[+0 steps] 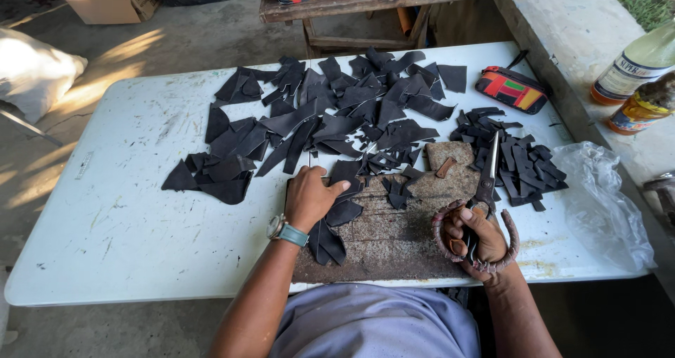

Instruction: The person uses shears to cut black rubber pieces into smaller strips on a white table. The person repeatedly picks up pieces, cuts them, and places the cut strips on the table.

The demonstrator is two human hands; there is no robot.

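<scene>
The white table filled my view, scuffed and sunlit at nine o'clock, and across its far half, from ten to one o'clock, lay the big spread of black leather pieces. A brown cutting board sat right in front of me at six o'clock, worn and scratched. A crumpled clear plastic bag lay at three o'clock, and a smaller pile of black scraps sat at two o'clock. Beyond it, a striped pouch rested near the far edge. My left hand, fingers curled down, pressed on a black piece at the board's near-left part. My right hand gripped the scissors by their wrapped loops, blades closed and pointing toward twelve o'clock.
</scene>
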